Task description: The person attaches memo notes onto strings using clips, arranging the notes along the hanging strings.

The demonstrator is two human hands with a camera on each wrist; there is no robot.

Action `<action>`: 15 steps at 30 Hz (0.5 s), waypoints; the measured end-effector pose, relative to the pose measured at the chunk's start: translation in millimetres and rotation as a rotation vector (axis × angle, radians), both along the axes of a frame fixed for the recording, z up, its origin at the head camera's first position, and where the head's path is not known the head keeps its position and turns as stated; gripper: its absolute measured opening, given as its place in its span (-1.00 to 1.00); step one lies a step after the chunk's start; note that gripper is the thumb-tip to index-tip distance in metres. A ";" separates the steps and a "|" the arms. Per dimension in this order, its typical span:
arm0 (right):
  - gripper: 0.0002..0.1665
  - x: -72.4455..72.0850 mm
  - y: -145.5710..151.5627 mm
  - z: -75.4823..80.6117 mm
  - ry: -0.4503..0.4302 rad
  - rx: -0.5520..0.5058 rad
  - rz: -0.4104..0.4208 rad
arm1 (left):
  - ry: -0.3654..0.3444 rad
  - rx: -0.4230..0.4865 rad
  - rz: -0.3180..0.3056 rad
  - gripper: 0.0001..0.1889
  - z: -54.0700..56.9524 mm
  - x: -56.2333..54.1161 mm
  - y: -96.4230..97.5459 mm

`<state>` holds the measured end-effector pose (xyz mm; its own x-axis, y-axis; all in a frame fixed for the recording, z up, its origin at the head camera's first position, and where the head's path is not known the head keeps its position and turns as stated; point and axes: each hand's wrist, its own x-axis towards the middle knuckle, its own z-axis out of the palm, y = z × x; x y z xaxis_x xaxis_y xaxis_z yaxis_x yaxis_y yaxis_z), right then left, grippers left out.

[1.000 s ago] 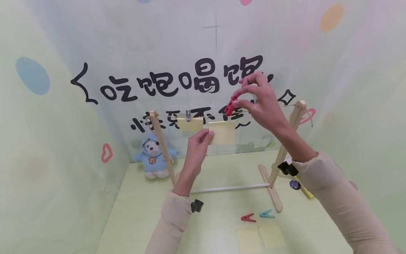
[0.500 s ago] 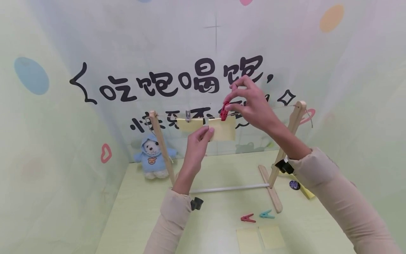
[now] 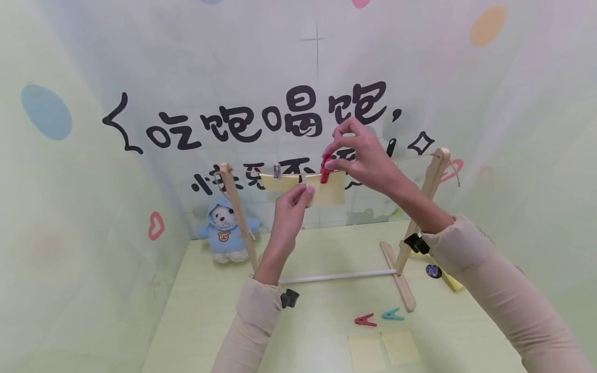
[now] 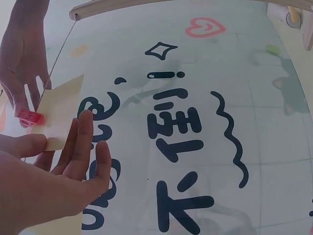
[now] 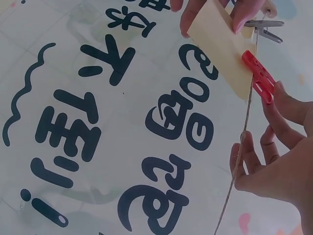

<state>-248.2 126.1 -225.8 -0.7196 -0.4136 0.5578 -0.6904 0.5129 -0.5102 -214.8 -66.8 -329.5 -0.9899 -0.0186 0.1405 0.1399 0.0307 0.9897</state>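
Between my right thumb and fingers I pinch a red clothespin [image 3: 325,168], whose jaws lie over the top edge of a pale yellow paper note [image 3: 332,194]. My right hand [image 3: 368,158] is just above the string [image 5: 246,117], and in the right wrist view the clothespin meets the note right at the string. My left hand [image 3: 290,217] grips the note's lower left corner, thumb in front and fingers behind. To the left, a second yellow note [image 3: 280,182] hangs from the string under a grey clothespin [image 3: 277,171].
The string runs between two wooden posts [image 3: 437,163] joined low down by a white rod [image 3: 340,275]. On the table [image 3: 200,321] lie a red clothespin [image 3: 366,319], a teal clothespin [image 3: 393,314] and two yellow notes [image 3: 400,347]. A plush toy [image 3: 226,233] sits behind the left post.
My right hand has come down and left with the red clothespin, from above the string onto the note's top edge. My left hand has raised the note slightly to the string.
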 end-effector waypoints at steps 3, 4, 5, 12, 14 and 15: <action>-0.76 0.6 -0.6 0.0 0.000 0.026 -0.010 | 0.012 0.004 0.010 -0.66 -1.0 -0.1 -0.2; -0.75 1.1 -0.9 0.0 0.000 0.031 -0.012 | 0.015 0.004 0.012 -0.67 -1.2 0.2 -0.2; -0.73 1.4 -1.1 -0.2 0.000 0.037 -0.014 | 0.019 0.004 0.013 -0.68 -1.6 0.0 -0.4; -0.65 1.5 -0.3 -5.4 0.006 0.030 -0.001 | 0.039 0.010 0.012 -0.72 -4.2 0.1 -2.0; -0.61 3.2 1.2 -7.5 0.013 0.014 0.002 | 0.034 0.009 0.015 -0.72 -4.8 0.1 -2.6; -0.61 4.9 2.3 -8.6 0.022 0.005 -0.001 | 0.029 0.006 0.017 -0.71 -5.0 0.2 -2.9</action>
<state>-243.3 128.4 -234.5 -0.7076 -0.4156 0.5714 -0.7009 0.5157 -0.4928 -214.6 -69.7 -334.6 -0.9849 -0.0359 0.1692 0.1683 0.0269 0.9854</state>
